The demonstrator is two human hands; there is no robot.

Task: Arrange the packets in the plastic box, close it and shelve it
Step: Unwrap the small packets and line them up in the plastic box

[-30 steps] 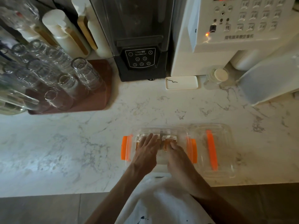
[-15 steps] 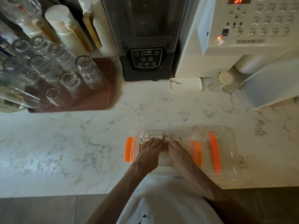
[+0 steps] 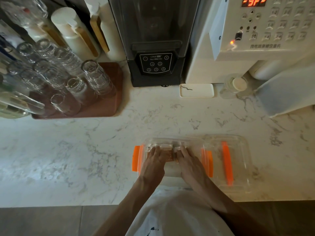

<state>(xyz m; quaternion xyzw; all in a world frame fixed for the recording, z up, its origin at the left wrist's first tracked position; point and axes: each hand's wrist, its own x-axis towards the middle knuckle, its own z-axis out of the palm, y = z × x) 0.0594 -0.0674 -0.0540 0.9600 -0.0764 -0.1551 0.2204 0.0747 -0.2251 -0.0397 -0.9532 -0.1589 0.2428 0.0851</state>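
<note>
Both hands lay flat and open inside the clear plastic box (image 3: 172, 142) at the near edge of the marble counter (image 3: 85, 150), the left hand (image 3: 154, 161) and right hand (image 3: 190, 163) pressing down side by side on the brown packets (image 3: 169, 155), probably to level them so the lid could shut. That lid (image 3: 238, 167), with its orange clips, lay just right of the box, not yet fitted. A tray of glasses (image 3: 109, 109), a black blender (image 3: 153, 48) and a white machine (image 3: 255, 48) stood well apart at the far side, blocking nothing.

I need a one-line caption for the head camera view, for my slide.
Both hands, left and right, press packets flat inside the open plastic box; its lid lies beside it.
</note>
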